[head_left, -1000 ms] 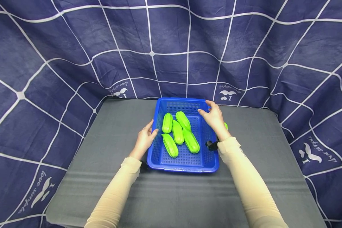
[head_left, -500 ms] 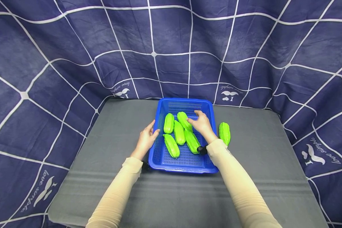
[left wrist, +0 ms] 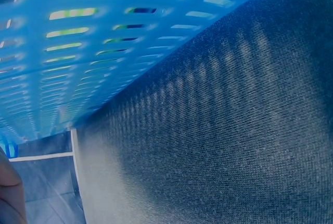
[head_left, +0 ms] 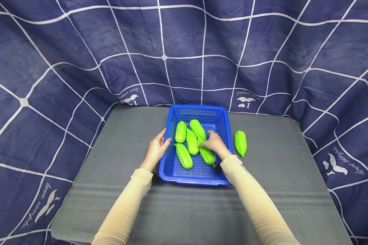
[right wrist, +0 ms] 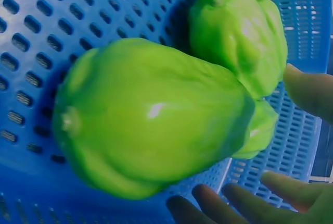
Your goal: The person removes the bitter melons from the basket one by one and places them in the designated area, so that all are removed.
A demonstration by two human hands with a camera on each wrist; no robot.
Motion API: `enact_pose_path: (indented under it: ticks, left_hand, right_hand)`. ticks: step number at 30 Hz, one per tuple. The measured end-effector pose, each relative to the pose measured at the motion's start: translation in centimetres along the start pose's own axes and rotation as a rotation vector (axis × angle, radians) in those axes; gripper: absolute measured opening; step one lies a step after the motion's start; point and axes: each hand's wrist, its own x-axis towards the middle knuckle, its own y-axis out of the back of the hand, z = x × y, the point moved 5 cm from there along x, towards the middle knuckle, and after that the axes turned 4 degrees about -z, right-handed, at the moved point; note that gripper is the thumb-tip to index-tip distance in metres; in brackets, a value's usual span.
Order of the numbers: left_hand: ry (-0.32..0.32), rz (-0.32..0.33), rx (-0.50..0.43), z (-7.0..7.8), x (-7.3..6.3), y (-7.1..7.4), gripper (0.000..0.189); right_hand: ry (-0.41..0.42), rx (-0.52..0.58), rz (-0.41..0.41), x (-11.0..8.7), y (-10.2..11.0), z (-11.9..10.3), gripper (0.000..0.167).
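Observation:
A blue perforated plastic basket (head_left: 199,182) holds several glossy, bright green, ridged gourds (head_left: 184,156). My left hand (head_left: 155,149) is at its left side, thumb over the rim and fingers outside, holding the edge loosely. Only a finger (left wrist: 9,187) shows at the corner of the left wrist view, near the basket's outer wall. Inside the basket, my right hand (head_left: 214,142) hovers over the right-hand gourd (head_left: 208,156), partly hiding it. In the right wrist view, thumb (right wrist: 312,91) and fingers are spread around the far end of the large gourd (right wrist: 151,120), gripping nothing.
Outside the basket, another green gourd (head_left: 240,143) lies on the grey table cover (head_left: 279,153) to the right. A dark blue curtain with white grid lines (head_left: 184,44) encloses the back and sides. A black wrist camera (head_left: 216,167) sits under my right wrist.
My right hand has moved from above the basket's right rim leftward and down over the gourds inside, uncovering the gourd on the table. My left hand has stayed at the left rim.

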Motion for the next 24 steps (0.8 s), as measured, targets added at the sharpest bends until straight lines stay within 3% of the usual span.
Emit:
enact_pose_path:
  ticks: [20,24]
  left_hand:
    - [-0.003,0.005,0.005,-0.01,0.01,-0.07,0.056]
    - [-0.006,0.011,0.007,-0.07,0.01,-0.07,0.056]
  right_hand:
    - [-0.064,-0.071,-0.007,-0.80,-1.10,0.77,0.085]
    - [-0.049,-0.073,0.002,-0.96,-0.99,0.65,0.077]
